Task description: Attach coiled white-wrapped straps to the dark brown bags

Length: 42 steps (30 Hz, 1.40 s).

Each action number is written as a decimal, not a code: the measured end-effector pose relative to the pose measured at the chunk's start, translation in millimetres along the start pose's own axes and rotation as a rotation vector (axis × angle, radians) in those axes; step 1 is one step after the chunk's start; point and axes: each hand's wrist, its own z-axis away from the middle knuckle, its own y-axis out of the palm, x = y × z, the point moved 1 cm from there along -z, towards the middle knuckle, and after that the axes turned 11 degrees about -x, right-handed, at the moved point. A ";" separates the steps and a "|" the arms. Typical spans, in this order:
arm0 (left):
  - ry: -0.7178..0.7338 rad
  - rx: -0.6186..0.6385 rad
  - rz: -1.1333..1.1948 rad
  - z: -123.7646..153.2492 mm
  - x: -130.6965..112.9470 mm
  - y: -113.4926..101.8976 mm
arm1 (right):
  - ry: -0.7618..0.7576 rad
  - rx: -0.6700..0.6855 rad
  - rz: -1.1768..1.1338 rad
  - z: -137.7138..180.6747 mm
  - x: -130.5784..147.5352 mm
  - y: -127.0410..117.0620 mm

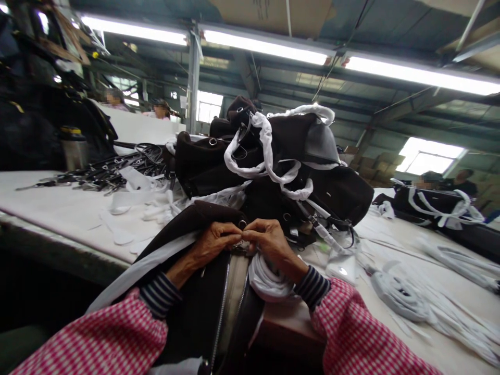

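Observation:
A dark brown bag (191,312) lies in front of me at the table edge, its long zipper (222,312) parted over a beige lining (235,281). At the zipper's far end my left hand (214,242) and my right hand (273,245) meet, thumbs and fingertips pinched together. Whatever they pinch is too small to make out. Just beyond the fingertips sits a metal ring (242,224) on the bag. A coil of white wrapping (267,278) rests under my right hand, and a white strip (144,265) runs along the bag beside my left forearm.
Dark bags with white-wrapped handles (269,151) are heaped directly ahead. Black straps with metal clips (125,166) and a metal cup (74,148) stand left. White strip coils (398,294) and another bag (433,200) lie right. Several people are in the background.

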 end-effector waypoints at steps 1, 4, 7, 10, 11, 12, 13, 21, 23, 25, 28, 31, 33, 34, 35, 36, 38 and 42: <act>-0.005 0.006 0.004 0.3 0.2 -0.3 | 0.008 -0.006 -0.019 -0.3 0.0 -0.2; -0.022 0.026 0.004 1.2 0.4 -0.9 | -0.010 -0.026 -0.035 0.0 -1.8 0.1; -0.029 0.027 -0.029 1.3 -1.9 -0.6 | -0.016 -0.023 -0.050 0.6 -6.2 1.2; -0.020 0.019 -0.078 0.3 -5.3 -0.5 | 0.003 -0.025 -0.076 -0.4 -11.6 1.7; -0.016 0.018 -0.097 -0.3 -6.2 -0.7 | 0.009 -0.027 -0.083 -0.9 -13.0 1.9; -0.017 0.017 -0.114 -0.9 -7.0 -1.0 | 0.013 -0.027 -0.089 -1.3 -14.1 2.2; -0.026 0.017 -0.128 -1.5 -7.6 -1.3 | 0.015 -0.027 -0.096 -1.6 -14.7 2.7; -0.224 0.033 0.007 -4.2 -13.1 1.0 | -0.031 -0.099 -0.164 1.2 -7.9 7.0; -0.239 0.026 0.041 -4.2 -12.9 2.0 | -0.028 -0.090 -0.180 1.9 -6.0 7.3; -0.251 0.018 0.073 -3.9 -11.0 2.1 | -0.010 -0.065 -0.191 2.6 -4.9 7.2; -0.279 0.022 0.115 -4.0 -6.7 1.6 | 0.010 -0.031 -0.200 3.0 -5.4 6.1; -0.300 0.010 0.123 -5.0 -3.5 1.8 | 0.006 0.001 -0.218 1.8 -8.3 4.5; -0.295 -0.018 0.110 -5.7 -2.5 2.3 | 0.009 0.014 -0.234 0.2 -10.7 3.9; -0.288 -0.033 0.101 -5.8 -2.2 2.6 | 0.013 0.014 -0.242 -0.7 -11.7 3.9; -0.280 -0.046 0.092 -5.8 -2.0 2.8 | 0.019 0.007 -0.247 -1.6 -12.4 4.0; -0.273 -0.055 0.084 -5.7 -1.8 3.0 | 0.023 -0.006 -0.249 -2.3 -12.8 4.2; -0.262 -0.060 0.076 -5.4 -1.6 3.3 | 0.036 -0.050 -0.250 -3.4 -12.9 4.6; -0.243 -0.061 0.035 -5.0 -2.6 4.3 | 0.073 -0.100 -0.255 -4.0 -12.0 4.7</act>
